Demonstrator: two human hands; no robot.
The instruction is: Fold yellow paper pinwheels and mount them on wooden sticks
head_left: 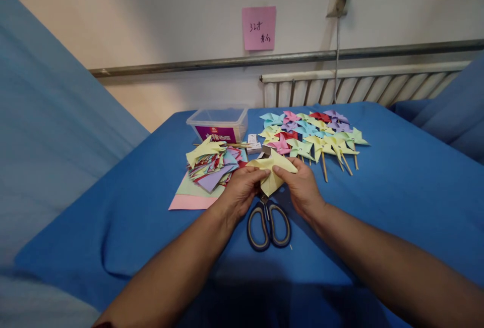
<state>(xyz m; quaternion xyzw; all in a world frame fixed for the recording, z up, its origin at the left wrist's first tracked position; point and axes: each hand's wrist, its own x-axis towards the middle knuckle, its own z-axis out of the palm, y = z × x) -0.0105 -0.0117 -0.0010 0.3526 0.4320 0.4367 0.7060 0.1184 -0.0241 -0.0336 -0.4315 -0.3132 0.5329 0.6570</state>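
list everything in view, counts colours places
folded paper: one, pale yellow, centre
pinwheels: over a dozen, mixed, back right
paper pile: one, mixed, left of centre
sheets: some, pink and green, under pile
scissors: one pair, dark blue handles, front centre
tub: one, clear, purple label, back
small boxes: two, white, right of tub
sticks: several, tan, at tub's front
note: one, pink, wall
rail: one, grey, wall
radiator: one, white, back right
socket, cable: one each, pale, upper right
fabric: two pieces, blue, sides
table: one, blue cover, below
left hand: one, bare, on paper
right hand: one, bare, on paper
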